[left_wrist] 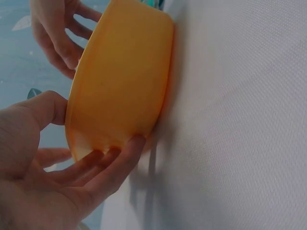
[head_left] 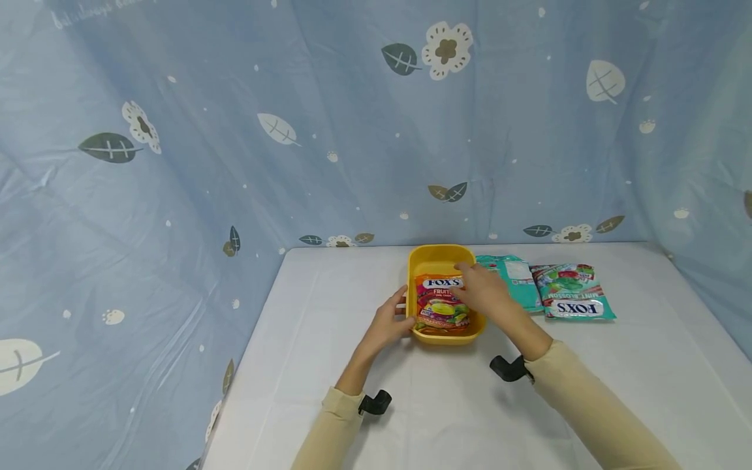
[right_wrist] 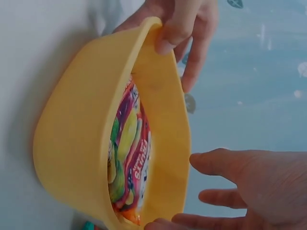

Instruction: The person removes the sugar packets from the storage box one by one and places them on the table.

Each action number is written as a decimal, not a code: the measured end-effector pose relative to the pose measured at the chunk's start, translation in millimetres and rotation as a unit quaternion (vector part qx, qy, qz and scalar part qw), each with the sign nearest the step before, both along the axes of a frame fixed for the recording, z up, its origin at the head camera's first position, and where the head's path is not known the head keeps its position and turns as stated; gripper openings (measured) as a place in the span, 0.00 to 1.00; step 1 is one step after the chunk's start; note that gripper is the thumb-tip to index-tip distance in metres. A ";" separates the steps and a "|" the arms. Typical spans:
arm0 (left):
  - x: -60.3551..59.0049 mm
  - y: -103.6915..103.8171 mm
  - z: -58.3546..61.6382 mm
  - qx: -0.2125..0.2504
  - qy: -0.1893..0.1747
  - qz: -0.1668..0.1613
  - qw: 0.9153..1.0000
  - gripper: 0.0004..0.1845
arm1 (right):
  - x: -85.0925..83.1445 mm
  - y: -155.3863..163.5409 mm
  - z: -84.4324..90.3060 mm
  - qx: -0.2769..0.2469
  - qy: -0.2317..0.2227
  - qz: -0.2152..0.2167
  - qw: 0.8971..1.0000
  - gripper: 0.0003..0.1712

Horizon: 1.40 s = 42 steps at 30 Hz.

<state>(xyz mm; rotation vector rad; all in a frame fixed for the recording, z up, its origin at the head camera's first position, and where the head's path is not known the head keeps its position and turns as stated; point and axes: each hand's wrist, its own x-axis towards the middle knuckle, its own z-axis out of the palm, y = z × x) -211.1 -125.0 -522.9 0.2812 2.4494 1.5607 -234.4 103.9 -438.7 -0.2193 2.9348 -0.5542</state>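
Steadying the smooth yellow tub [head_left: 444,256] mid-bench [head_left: 329,365], your left hand [head_left: 389,324] pinches its rim; right hand [head_left: 483,291] hovers spread above the glossy candy bag [head_left: 442,305], hidden from the left wrist.

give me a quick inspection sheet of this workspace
surface: white table, covered with cloth
job's things: yellow tub on the table; fruit candy bag lies inside it
clutter: two teal candy bags lie flat, right of the tub
grippers: left hand holds the tub's left wall, thumb on the rim; right hand open over the tub, fingers straight, gripping nothing
cables: nothing seen; a black wrist mount on each forearm
surroundings: blue sheet with leaf and flower print hangs behind and at both sides
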 end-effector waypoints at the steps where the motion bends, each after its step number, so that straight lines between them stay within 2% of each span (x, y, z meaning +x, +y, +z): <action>1: 0.2 -0.1 0.1 0.000 0.001 0.001 1.000 0.43 | 0.2 -1.1 -0.7 0.000 0.000 0.001 1.000 0.36; 14: 0.8 0.0 -0.4 0.009 -0.005 0.001 1.000 0.43 | 7.9 -13.4 -16.4 0.007 -0.006 0.001 1.000 0.39; 23: 1.7 0.6 2.0 0.014 -0.011 0.000 1.000 0.43 | 9.7 -22.0 -28.7 0.006 -0.014 -0.019 1.000 0.40; 30: 1.9 1.1 2.2 0.009 -0.006 0.004 1.000 0.43 | 8.4 -24.6 -39.1 0.004 -0.011 -0.008 1.000 0.41; 42: 2.6 1.0 3.2 0.012 -0.005 0.004 1.000 0.43 | 11.1 -29.2 -46.5 -0.012 -0.015 -0.012 1.000 0.41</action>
